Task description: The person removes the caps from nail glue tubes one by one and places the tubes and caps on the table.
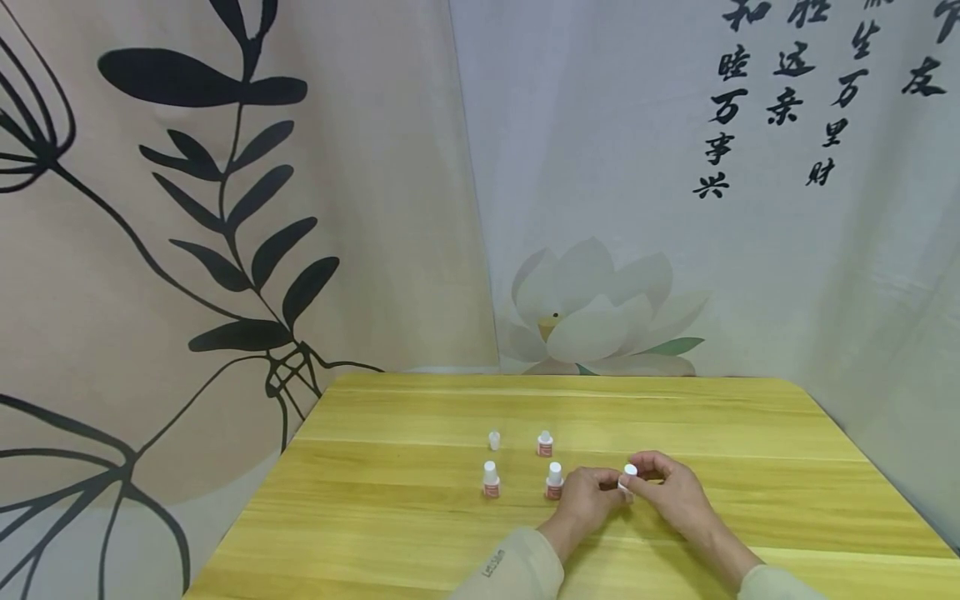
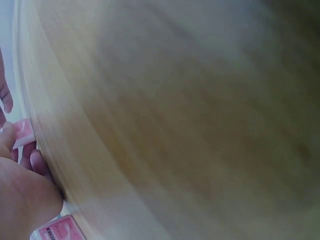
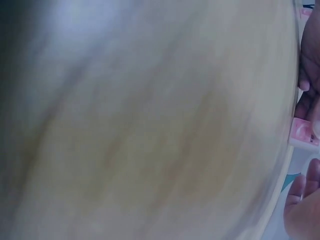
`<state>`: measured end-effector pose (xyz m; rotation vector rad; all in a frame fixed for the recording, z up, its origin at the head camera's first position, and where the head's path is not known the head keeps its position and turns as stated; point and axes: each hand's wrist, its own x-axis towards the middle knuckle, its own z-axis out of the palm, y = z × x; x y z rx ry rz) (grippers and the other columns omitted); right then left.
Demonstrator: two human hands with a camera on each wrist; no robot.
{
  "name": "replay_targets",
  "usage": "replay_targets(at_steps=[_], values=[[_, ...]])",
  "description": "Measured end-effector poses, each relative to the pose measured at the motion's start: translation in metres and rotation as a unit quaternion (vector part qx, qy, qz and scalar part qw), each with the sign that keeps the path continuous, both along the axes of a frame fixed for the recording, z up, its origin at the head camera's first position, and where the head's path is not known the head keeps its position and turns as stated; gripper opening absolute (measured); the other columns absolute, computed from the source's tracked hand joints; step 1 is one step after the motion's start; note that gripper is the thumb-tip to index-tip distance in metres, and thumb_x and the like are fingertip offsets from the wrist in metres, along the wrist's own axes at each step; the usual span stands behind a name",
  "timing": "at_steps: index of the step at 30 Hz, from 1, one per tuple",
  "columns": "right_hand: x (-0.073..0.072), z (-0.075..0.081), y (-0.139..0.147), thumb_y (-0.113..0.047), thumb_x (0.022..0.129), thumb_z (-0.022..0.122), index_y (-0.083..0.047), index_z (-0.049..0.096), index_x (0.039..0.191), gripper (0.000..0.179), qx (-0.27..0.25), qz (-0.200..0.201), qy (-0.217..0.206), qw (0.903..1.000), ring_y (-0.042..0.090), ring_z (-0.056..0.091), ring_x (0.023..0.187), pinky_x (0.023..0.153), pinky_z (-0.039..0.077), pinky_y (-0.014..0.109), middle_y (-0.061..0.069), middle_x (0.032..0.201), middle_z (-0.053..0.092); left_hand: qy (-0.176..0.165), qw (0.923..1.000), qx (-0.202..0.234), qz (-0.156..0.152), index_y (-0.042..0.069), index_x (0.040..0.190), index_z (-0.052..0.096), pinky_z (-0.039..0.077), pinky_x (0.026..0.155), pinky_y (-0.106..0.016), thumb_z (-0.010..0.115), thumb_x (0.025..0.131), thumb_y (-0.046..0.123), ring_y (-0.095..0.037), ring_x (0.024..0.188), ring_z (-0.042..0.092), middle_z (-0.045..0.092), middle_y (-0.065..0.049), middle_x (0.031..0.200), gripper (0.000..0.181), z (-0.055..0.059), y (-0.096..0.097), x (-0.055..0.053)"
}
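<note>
A small white-capped bottle (image 1: 630,472) with a pink label is between my two hands, at the right of the group on the table. My left hand (image 1: 588,498) grips its lower body from the left; in the left wrist view the pink label (image 2: 24,131) shows beside those fingers. From the right, my right hand (image 1: 678,496) pinches the white cap between thumb and forefinger. Close to the left hand stands another pink-labelled bottle (image 1: 554,482). Part of the held bottle is hidden behind the fingers.
Two more capped bottles stand upright, one at the front left (image 1: 491,481) and one at the back (image 1: 545,444). A small whitish, translucent piece (image 1: 494,440) stands at the back left. All are on a wooden table (image 1: 375,525), with a printed curtain (image 1: 390,208) behind.
</note>
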<state>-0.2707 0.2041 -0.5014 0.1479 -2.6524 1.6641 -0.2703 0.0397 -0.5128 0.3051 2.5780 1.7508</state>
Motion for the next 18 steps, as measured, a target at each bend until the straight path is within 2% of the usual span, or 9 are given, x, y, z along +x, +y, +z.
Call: replay_targets(at_steps=[6, 18], values=[[0.0014, 0.002, -0.0001, -0.033, 0.087, 0.077, -0.007, 0.068, 0.106, 0.034, 0.0, -0.007, -0.005, 1.0, 0.021, 0.057, 0.102, 0.082, 0.046, 0.034, 0.003, 0.101, 0.068, -0.005, 1.0, 0.002, 0.001, 0.014, 0.096, 0.079, 0.051, 0.077, -0.02, 0.08, 0.083, 0.013, -0.001, 0.084, 0.063, 0.074, 0.008, 0.089, 0.012, 0.0002, 0.0006, 0.0003], [0.001, 0.0004, -0.0002, -0.031, 0.088, 0.076, -0.005, 0.067, 0.113, 0.037, -0.011, 0.003, -0.002, 0.9999, 0.021, 0.058, 0.102, 0.082, 0.047, 0.034, 0.004, 0.104, 0.068, 0.006, 1.0, 0.004, -0.001, 0.013, 0.095, 0.08, 0.051, 0.077, -0.02, 0.08, 0.083, 0.013, -0.001, 0.085, 0.064, 0.075, 0.008, 0.089, 0.012, -0.0018, 0.0003, -0.0003]])
